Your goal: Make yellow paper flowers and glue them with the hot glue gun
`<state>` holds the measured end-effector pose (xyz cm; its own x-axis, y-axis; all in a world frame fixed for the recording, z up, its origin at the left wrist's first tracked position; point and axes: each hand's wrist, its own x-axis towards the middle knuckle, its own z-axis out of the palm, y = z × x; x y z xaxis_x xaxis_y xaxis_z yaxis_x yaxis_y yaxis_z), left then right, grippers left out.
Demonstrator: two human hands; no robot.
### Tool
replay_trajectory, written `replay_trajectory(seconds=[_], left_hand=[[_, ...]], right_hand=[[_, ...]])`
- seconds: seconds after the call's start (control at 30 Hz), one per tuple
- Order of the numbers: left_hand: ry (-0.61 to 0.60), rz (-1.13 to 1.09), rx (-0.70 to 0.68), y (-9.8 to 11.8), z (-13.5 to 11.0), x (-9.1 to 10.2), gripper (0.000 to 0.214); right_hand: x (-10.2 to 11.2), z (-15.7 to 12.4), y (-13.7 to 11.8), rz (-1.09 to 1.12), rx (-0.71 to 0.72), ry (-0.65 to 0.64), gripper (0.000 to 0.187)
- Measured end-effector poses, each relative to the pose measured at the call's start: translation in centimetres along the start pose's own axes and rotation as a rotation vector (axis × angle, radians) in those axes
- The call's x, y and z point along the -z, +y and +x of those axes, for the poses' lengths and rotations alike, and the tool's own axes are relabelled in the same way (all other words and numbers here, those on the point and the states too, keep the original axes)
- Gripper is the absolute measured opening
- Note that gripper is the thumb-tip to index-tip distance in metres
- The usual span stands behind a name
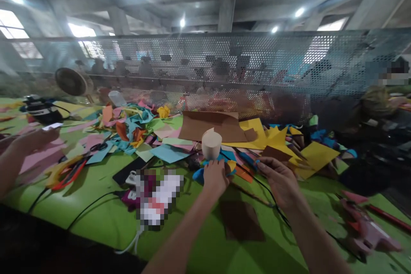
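Note:
Near the middle of the green table, my left hand point(217, 176) is closed over a blue and yellow paper piece point(199, 175), mostly hidden under the fingers. Just above those fingers stands a cream paper cylinder point(212, 144); whether it is joined to the blue piece I cannot tell. To the right, my right hand point(281, 180) pinches a small blue scrap point(257, 162) between thumb and fingertips. A brown paper square point(242, 220) lies on the table between my forearms.
Coloured paper scraps point(128, 126) spread across the back, before a perforated metal screen point(192, 64). A pink glue gun point(369, 229) lies at right, a yellow-orange tool point(66, 173) at left. A phone point(160, 201) lies near my left forearm. Another person's hand point(38, 139) holds white paper.

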<state>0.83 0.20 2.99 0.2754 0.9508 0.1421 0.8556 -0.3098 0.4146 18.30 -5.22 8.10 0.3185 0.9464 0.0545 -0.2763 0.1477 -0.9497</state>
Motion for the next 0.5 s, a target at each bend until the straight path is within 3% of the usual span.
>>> replay_trajectory(seconds=[0.13, 0.23, 0.37, 0.5], left_hand=[[-0.021, 0.048, -0.013, 0.0, 0.4, -0.2, 0.023], [0.018, -0.092, -0.033, -0.1, 0.3, 0.2, 0.03], [0.076, -0.598, -0.042, -0.2, -0.2, 0.2, 0.042], [-0.07, -1.146, -0.059, -0.1, -0.5, -0.3, 0.046]], right_hand=[[1.1, 0.2, 0.8, 0.009, -0.025, 0.023, 0.04], [1.5, 0.1, 0.6, 0.024, -0.026, 0.052, 0.04], [1.4, 0.0, 0.4, 0.052, -0.013, 0.079, 0.041], [1.3, -0.1, 0.4, 0.084, 0.0, 0.073, 0.04]])
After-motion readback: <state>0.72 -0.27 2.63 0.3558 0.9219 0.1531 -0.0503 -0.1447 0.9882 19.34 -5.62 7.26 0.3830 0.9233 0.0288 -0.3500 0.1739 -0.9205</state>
